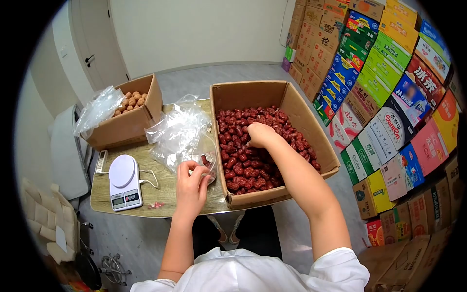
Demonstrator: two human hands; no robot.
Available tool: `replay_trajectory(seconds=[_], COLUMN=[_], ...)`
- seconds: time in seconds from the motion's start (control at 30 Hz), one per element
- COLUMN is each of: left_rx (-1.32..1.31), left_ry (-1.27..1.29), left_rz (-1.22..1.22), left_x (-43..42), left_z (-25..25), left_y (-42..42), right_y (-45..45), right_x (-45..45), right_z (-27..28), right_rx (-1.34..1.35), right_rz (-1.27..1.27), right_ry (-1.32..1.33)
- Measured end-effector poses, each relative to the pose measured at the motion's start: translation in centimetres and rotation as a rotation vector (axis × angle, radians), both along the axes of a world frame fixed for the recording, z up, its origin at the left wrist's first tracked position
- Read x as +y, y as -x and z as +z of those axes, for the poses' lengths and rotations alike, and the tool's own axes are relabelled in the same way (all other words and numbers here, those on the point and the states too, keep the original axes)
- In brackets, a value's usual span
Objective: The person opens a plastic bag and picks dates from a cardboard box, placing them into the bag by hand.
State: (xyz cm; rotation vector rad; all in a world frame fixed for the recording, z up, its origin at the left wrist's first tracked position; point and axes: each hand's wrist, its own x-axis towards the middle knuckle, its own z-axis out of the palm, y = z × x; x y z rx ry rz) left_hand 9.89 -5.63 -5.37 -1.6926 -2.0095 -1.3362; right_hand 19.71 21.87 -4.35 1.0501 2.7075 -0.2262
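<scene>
A large cardboard box on the table holds a heap of dried red dates. My right hand reaches into it, its fingers curled down and closed on dates at the top of the heap; the fingertips are partly hidden. Left of the box, my left hand pinches the edge of a clear plastic bag. A dark red date shows at this bag, just beyond the fingers. More crumpled clear plastic bags lie behind my left hand.
A white kitchen scale with a cable stands on the wooden table. Behind it, a smaller cardboard box holds walnuts and clear plastic. Stacked cartons line the right side. A cream chair stands at left.
</scene>
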Motion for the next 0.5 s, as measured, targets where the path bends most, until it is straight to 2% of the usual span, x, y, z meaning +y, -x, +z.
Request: replay_trajectory(seconds=[0.1, 0.5], left_rx=[0.001, 0.004], left_ry=[-0.002, 0.001], left_rz=[0.007, 0.011], left_x=[-0.1, -0.3], left_z=[-0.1, -0.1], left_y=[0.0, -0.1], right_y=[0.1, 0.7], right_x=[0.6, 0.5], right_z=[-1.0, -1.8], right_rx=[0.065, 0.045], right_rz=[0.008, -0.036], right_ry=[0.020, 0.022])
